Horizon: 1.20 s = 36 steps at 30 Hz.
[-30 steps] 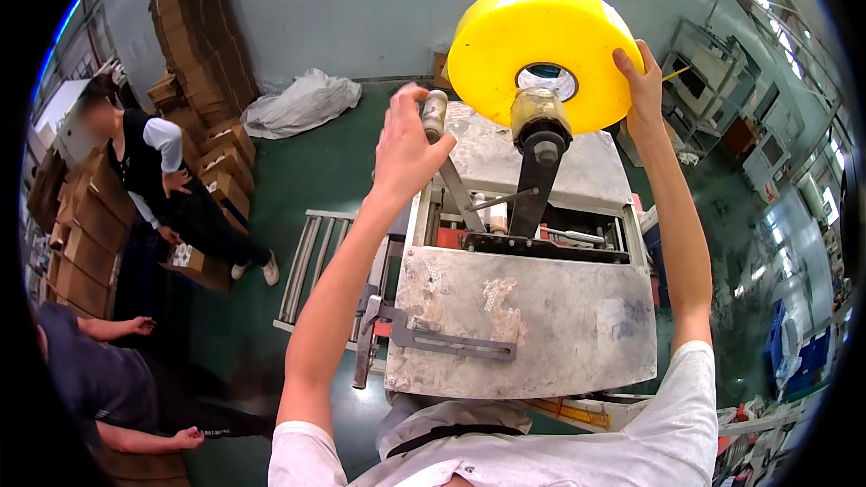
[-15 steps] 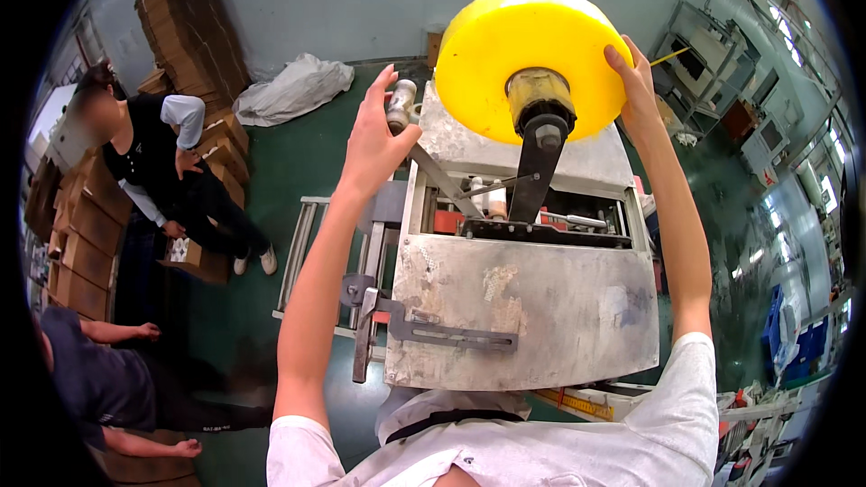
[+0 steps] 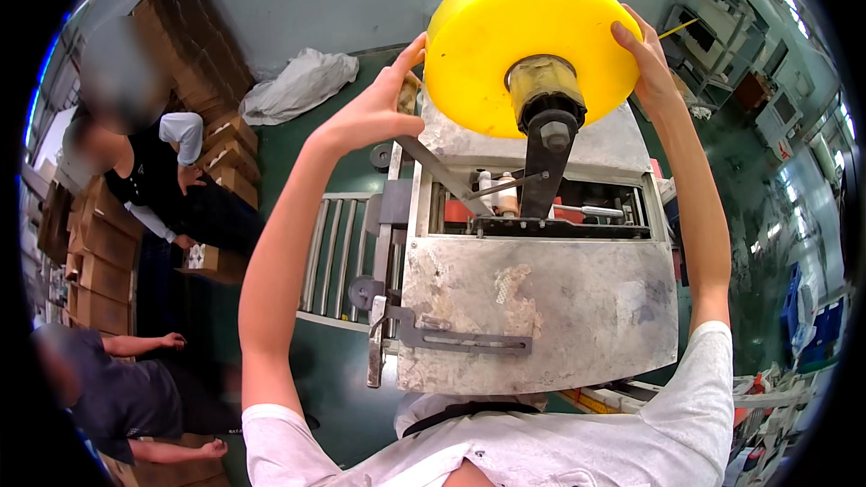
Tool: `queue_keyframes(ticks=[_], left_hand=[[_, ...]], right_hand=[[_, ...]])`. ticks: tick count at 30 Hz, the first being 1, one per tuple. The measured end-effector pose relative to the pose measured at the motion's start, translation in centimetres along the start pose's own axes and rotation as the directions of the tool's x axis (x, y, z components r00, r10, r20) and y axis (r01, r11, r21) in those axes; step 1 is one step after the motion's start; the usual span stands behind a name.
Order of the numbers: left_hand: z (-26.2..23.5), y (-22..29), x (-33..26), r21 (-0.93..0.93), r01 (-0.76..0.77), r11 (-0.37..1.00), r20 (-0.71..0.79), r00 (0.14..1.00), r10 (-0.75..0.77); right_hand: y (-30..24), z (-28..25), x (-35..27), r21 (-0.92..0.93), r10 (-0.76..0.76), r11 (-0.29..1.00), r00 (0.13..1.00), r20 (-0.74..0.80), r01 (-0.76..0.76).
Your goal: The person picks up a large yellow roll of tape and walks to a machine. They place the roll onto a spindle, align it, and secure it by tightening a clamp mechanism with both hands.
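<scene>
A thick yellow tape roll [image 3: 487, 50] sits on a hub at the top of an upright black arm [image 3: 548, 162], above a worn metal machine top [image 3: 595, 307]. My right hand [image 3: 651, 59] grips the roll's right rim, thumb on the near face, fingers behind. My left hand [image 3: 374, 108] is raised at the left rim with fingers stretched and thumb apart; the fingertips reach the rim, but whether they press on it cannot be told. Just behind the left hand, a roller [image 3: 409, 95], partly hidden, tops a slanted metal bar [image 3: 442, 169].
A slotted grey bracket [image 3: 469, 339] lies on the near plate. Left of the machine stands a roller conveyor [image 3: 332, 257]. Two people are farther left, near cardboard boxes [image 3: 99, 266]. White sheeting [image 3: 298, 88] lies by the wall, and a metal rack [image 3: 713, 32] stands at back right.
My left hand has moved right, from beside the roller to the yellow roll's left rim. My right hand stays on the right rim. The view has shifted slightly.
</scene>
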<state>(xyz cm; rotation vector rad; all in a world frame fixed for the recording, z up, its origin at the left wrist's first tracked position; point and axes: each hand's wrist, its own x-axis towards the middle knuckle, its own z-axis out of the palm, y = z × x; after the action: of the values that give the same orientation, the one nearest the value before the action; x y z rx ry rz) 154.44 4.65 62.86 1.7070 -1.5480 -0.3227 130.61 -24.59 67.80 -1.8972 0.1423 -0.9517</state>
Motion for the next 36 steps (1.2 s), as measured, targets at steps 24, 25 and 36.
queue_keyframes(ticks=[24, 25, 36], left_hand=[[0.8, -0.9, 0.5, -0.109, -0.052, 0.993, -0.065, 0.997, 0.045], [0.8, -1.3, 0.6, -0.089, -0.054, 0.995, -0.06, 0.997, 0.049], [0.4, -1.1, 1.0, -0.113, -0.084, 0.99, -0.075, 0.994, 0.076]], right_hand=[[0.0, 0.7, -2.2, -0.037, 0.026, 0.999, 0.988, -0.15, -0.032], [-0.4, 0.6, -2.0, -0.079, 0.027, 0.996, 0.992, -0.122, -0.037], [-1.1, 1.8, -3.0, 0.029, 0.044, 0.999, 0.977, -0.21, -0.038]])
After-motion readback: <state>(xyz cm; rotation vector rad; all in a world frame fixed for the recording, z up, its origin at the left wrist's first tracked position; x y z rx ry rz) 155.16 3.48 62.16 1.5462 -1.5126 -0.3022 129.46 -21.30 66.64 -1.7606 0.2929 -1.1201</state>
